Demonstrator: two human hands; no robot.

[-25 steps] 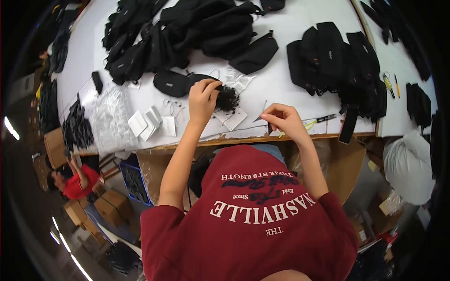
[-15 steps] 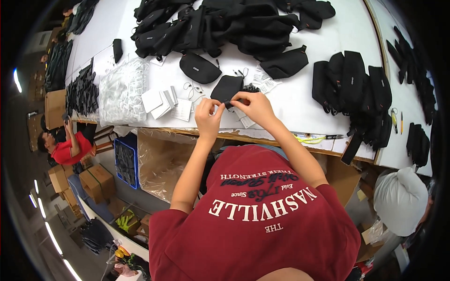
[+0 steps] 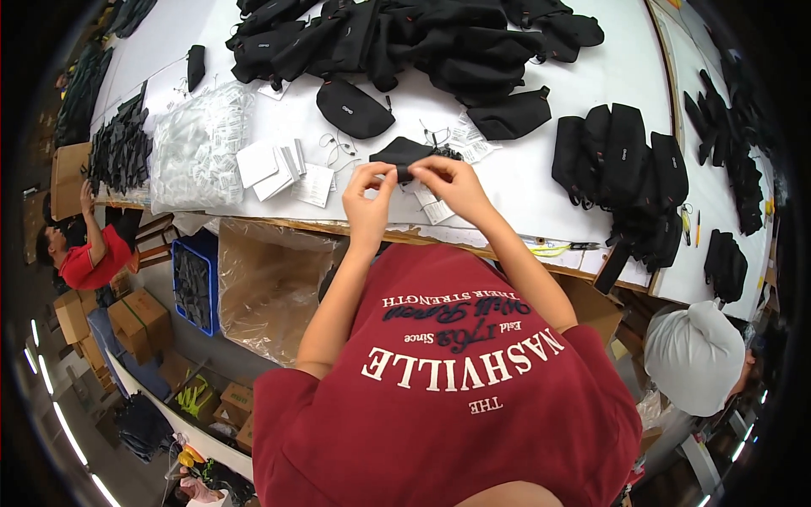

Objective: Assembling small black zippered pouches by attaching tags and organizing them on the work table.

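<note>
A small black pouch (image 3: 400,151) is at the near side of the white table, its front edge lifted between my hands. My left hand (image 3: 368,201) pinches the left end of that edge between thumb and fingertips. The right end is pinched by my right hand (image 3: 456,188). A short dark band stretches between the fingertips; its detail is too small to make out. Just beyond, a larger black pouch (image 3: 355,109) lies flat beside thin black cord loops (image 3: 340,150). Clear packets with white labels (image 3: 470,138) lie to the right, partly under another black pouch (image 3: 509,114).
Black pouches are heaped (image 3: 389,42) at the far side, and more stand in a stack (image 3: 621,156) at right. Left of my hands are white cards (image 3: 272,169) and a pile of clear bags (image 3: 201,152). Yellow-handled snippers (image 3: 557,248) rest by the near edge. A co-worker in red (image 3: 89,253) is at far left.
Both hands have drawn up the front of the small pouch, so less of its top shows and a wider dark band spans the fingertips. The whole view has shifted slightly.
</note>
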